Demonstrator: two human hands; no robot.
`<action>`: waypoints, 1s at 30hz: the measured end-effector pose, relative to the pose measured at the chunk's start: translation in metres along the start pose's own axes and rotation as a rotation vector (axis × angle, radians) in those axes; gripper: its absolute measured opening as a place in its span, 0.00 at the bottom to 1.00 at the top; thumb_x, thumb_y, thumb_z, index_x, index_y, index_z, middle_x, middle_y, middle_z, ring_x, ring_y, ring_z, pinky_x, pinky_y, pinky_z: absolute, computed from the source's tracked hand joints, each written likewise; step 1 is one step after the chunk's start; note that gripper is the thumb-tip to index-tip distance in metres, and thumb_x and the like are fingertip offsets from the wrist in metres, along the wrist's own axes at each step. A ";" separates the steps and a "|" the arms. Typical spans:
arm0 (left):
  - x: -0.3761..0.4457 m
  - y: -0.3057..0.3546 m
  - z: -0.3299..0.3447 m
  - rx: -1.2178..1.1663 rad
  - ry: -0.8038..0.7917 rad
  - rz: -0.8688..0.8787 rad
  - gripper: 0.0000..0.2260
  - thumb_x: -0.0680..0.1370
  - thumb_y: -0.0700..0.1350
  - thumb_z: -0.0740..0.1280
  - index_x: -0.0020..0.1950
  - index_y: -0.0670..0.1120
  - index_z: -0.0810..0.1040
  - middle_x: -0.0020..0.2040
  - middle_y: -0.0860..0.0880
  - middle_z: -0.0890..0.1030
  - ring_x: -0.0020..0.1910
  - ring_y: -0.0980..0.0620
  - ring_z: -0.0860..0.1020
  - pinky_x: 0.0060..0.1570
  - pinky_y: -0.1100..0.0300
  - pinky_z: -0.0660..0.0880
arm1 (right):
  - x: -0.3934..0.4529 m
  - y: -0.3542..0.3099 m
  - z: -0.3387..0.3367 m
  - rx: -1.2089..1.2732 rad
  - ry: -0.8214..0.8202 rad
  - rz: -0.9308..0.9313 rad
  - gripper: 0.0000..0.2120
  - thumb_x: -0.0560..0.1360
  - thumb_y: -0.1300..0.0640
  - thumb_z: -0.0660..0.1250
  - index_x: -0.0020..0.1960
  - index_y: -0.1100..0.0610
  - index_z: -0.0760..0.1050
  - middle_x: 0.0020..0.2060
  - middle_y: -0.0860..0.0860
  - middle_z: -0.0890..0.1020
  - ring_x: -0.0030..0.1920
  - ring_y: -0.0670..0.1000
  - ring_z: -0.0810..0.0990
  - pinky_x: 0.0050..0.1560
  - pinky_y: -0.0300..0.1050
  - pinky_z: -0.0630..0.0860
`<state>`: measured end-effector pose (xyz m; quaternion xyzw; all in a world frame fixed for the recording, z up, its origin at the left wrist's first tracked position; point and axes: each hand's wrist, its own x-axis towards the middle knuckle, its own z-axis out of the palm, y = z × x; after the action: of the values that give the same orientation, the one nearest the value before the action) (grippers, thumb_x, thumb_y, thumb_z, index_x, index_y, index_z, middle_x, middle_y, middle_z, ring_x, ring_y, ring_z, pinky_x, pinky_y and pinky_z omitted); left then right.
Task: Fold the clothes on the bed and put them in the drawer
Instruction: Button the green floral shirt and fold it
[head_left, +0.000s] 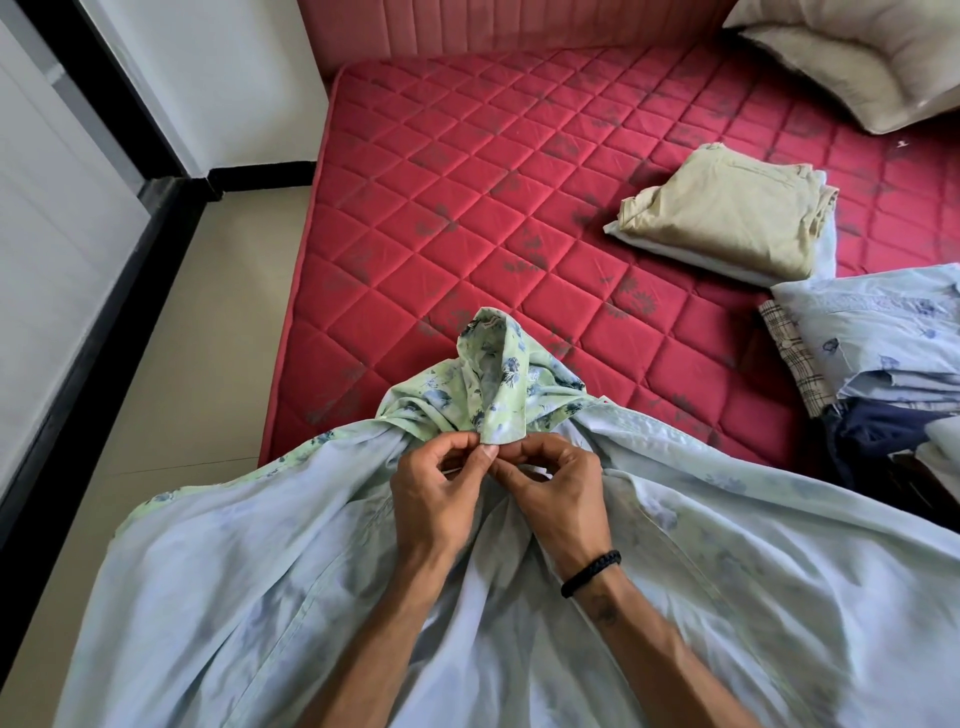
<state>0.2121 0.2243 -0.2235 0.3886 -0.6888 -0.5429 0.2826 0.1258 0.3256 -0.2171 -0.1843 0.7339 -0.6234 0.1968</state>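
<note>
A pale green shirt (270, 587) with a blue flower print is spread wide over the near edge of the red quilted bed (467, 156), inside out, its collar standing up in the middle. My left hand (436, 493) and my right hand (556, 493) meet just below the collar, and each pinches the cloth at the neck opening between thumb and fingers. A black band sits on my right wrist. No drawer is in view.
A folded beige garment (727, 213) lies on a folded pale one at the right. A heap of unfolded clothes (872, 338), light blue, checked and navy, lies at the right edge. Pillows (852, 52) lie at the far right. Tiled floor (171, 364) runs along the left.
</note>
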 end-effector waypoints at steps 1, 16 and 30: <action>0.000 -0.001 0.000 -0.054 0.003 -0.035 0.08 0.74 0.48 0.78 0.50 0.47 0.87 0.42 0.51 0.87 0.43 0.53 0.86 0.48 0.49 0.84 | 0.000 -0.002 0.000 0.007 -0.005 -0.011 0.04 0.71 0.62 0.81 0.41 0.57 0.86 0.41 0.50 0.86 0.42 0.45 0.86 0.45 0.35 0.81; -0.004 0.010 0.002 -0.452 0.026 -0.306 0.07 0.75 0.34 0.75 0.51 0.43 0.85 0.40 0.47 0.87 0.38 0.58 0.82 0.41 0.67 0.80 | -0.002 0.000 0.004 -0.020 0.029 0.005 0.04 0.71 0.60 0.81 0.42 0.55 0.86 0.40 0.47 0.87 0.42 0.46 0.87 0.48 0.43 0.84; -0.008 0.002 0.007 0.209 0.072 0.236 0.05 0.74 0.43 0.75 0.49 0.49 0.85 0.41 0.58 0.85 0.41 0.61 0.83 0.41 0.64 0.80 | -0.006 0.002 0.007 -0.294 0.115 -0.117 0.07 0.72 0.63 0.76 0.39 0.53 0.82 0.42 0.44 0.81 0.43 0.42 0.82 0.39 0.40 0.81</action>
<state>0.2102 0.2348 -0.2226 0.3515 -0.7719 -0.4171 0.3267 0.1342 0.3231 -0.2197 -0.2177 0.8153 -0.5292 0.0887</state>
